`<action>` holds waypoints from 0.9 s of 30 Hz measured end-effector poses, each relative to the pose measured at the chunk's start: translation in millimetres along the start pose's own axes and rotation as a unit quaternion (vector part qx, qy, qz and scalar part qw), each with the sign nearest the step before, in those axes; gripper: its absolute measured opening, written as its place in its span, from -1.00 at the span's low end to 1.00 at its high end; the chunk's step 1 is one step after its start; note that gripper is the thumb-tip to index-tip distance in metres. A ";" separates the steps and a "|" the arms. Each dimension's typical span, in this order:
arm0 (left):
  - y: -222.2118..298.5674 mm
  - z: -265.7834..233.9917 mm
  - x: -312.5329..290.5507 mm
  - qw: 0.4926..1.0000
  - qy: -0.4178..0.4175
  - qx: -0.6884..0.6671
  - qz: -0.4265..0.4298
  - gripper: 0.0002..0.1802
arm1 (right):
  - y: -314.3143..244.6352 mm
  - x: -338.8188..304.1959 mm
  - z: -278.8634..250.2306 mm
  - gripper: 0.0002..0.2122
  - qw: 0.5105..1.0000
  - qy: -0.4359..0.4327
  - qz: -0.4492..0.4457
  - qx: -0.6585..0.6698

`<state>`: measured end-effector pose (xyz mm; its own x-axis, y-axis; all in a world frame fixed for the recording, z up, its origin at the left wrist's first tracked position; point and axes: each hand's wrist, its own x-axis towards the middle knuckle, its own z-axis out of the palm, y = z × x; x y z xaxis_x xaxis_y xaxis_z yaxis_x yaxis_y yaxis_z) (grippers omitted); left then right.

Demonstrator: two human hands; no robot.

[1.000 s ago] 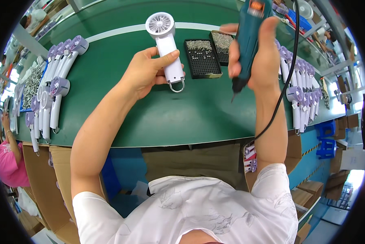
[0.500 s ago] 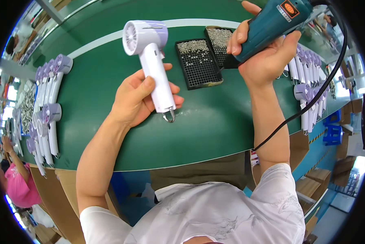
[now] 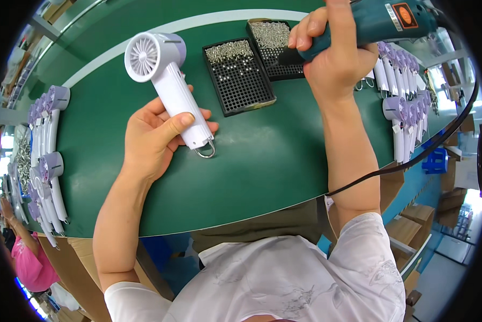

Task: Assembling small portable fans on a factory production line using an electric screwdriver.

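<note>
My left hand (image 3: 155,131) is closed round the handle of a white handheld fan (image 3: 179,102), its lilac-edged head up and to the left, a metal loop at the lower end. In my right hand (image 3: 335,64) is a teal electric screwdriver (image 3: 375,27) with a black nose, held nearly level and pointing left. Beneath and left of that nose lie two black screw trays (image 3: 241,88), their far parts heaped with small silver screws (image 3: 273,35). The screwdriver's tip is hard to make out against the farther tray.
Rows of similar fans lie on the green table (image 3: 262,161), one group at the left (image 3: 50,134) and another at the right (image 3: 402,110). A black cord (image 3: 407,167) loops down past my right forearm. Someone in a pink top (image 3: 31,263) is at the far left.
The view has shifted. The fan and my left hand sit farther left in the picture. The screwdriver has swung from a slant to nearly level, its nose now over the farther tray.
</note>
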<state>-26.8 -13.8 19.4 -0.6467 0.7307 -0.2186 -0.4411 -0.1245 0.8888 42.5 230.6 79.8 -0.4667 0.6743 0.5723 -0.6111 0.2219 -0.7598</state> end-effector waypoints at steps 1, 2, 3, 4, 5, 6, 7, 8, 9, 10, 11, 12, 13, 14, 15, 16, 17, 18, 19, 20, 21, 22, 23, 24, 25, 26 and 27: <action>0.0 -0.7 1.3 1.000 -0.008 -0.002 0.005 -0.31 | -2.8 0.4 6.2 -0.81 0.997 0.058 0.036 0.030; 0.5 -1.6 1.8 1.000 -0.005 -0.005 0.002 -0.31 | -0.3 0.3 6.0 -0.81 0.997 0.055 0.040 0.028; 1.1 -2.6 2.3 1.000 -0.007 0.019 0.001 -0.32 | 3.5 1.6 5.8 -0.79 0.998 0.043 0.036 0.027; 1.5 -2.9 2.4 0.999 -0.008 0.044 0.001 -0.33 | 6.1 2.2 5.8 -0.77 0.999 0.031 0.032 0.027; 0.7 -3.1 2.6 0.999 -0.006 0.040 -0.001 -0.33 | 7.4 1.9 7.0 -0.77 0.998 0.034 0.044 0.017; -0.1 -2.8 2.7 0.998 -0.002 0.061 0.000 -0.34 | 9.3 1.6 8.5 -0.77 0.998 0.031 0.047 0.015; -0.7 -2.2 2.7 0.997 0.002 0.081 0.001 -0.36 | 11.4 1.5 10.2 -0.76 0.998 0.029 0.047 0.005; -0.3 -0.4 2.4 0.997 0.004 0.079 0.000 -0.36 | 12.6 1.4 11.6 -0.76 0.999 0.027 0.046 -0.004; 0.3 2.1 2.1 0.997 0.010 0.078 0.004 -0.42 | 13.2 0.9 12.4 -0.76 0.999 0.025 0.048 -0.004; 0.7 3.3 1.9 0.997 0.016 0.077 0.007 -0.48 | 13.5 0.5 13.1 -0.76 0.998 0.027 0.057 -0.006; 0.2 3.4 2.1 0.997 0.018 0.075 0.007 -0.48 | 13.9 0.2 13.1 -0.75 0.997 0.028 0.065 -0.007; -0.2 3.3 2.5 0.997 0.017 0.077 0.008 -0.49 | 16.2 0.5 11.5 -0.75 0.997 0.026 0.066 -0.008; -0.5 3.3 2.6 0.997 0.015 0.078 0.010 -0.49 | 19.8 1.1 8.4 -0.75 0.998 0.024 0.059 -0.001; -0.6 3.7 2.8 0.997 0.016 0.076 0.009 -0.49 | 20.6 1.2 8.5 -0.75 0.998 0.022 0.051 0.006; -0.6 4.2 2.9 0.997 0.019 0.078 0.009 -0.49 | 19.5 0.8 9.3 -0.75 0.998 0.021 0.052 0.005; -0.9 4.5 3.0 0.997 0.022 0.080 0.009 -0.50 | 16.5 0.4 11.2 -0.75 0.998 0.028 0.061 0.002; -0.8 4.3 2.7 0.997 0.023 0.079 0.009 -0.50 | 14.2 0.2 13.2 -0.76 0.997 0.036 0.069 0.000; -0.7 4.2 2.3 0.996 0.022 0.081 0.011 -0.51 | 14.6 0.3 13.4 -0.76 0.997 0.035 0.070 0.000; -0.5 4.1 2.0 0.996 0.021 0.083 0.013 -0.51 | 15.5 0.6 13.3 -0.76 0.997 0.035 0.070 0.004; -0.5 4.0 2.1 0.996 0.022 0.082 0.014 -0.51 | 16.1 0.8 13.5 -0.76 0.997 0.035 0.069 0.007; -0.4 4.0 2.1 0.996 0.022 0.085 0.013 -0.52 | 15.7 0.7 13.9 -0.76 0.997 0.034 0.069 0.007; -0.3 4.0 2.2 0.996 0.021 0.089 0.013 -0.53 | 15.1 0.4 14.3 -0.76 0.997 0.036 0.065 0.000; -0.4 4.1 2.3 0.996 0.022 0.088 0.014 -0.53 | 14.7 0.3 14.7 -0.76 0.997 0.037 0.060 -0.006; -0.5 4.2 2.3 0.996 0.024 0.090 0.013 -0.54 | 14.4 0.2 14.9 -0.76 0.998 0.036 0.061 -0.006; -0.7 4.2 2.5 0.995 0.025 0.093 0.012 -0.55 | 14.4 0.0 14.8 -0.76 0.998 0.038 0.059 -0.006; -0.7 4.2 2.5 0.995 0.025 0.092 0.012 -0.55 | 14.2 0.0 14.6 -0.77 0.998 0.041 0.057 -0.006; -0.8 4.1 2.6 0.995 0.024 0.092 0.011 -0.55 | 14.5 0.2 14.4 -0.77 0.998 0.039 0.057 -0.006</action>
<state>-25.6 -9.0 19.7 -0.6862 0.6954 -0.2133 -0.3073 -0.0113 0.9516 24.4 223.8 73.4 -0.4811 0.7484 0.4567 -0.5492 0.1488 -0.8223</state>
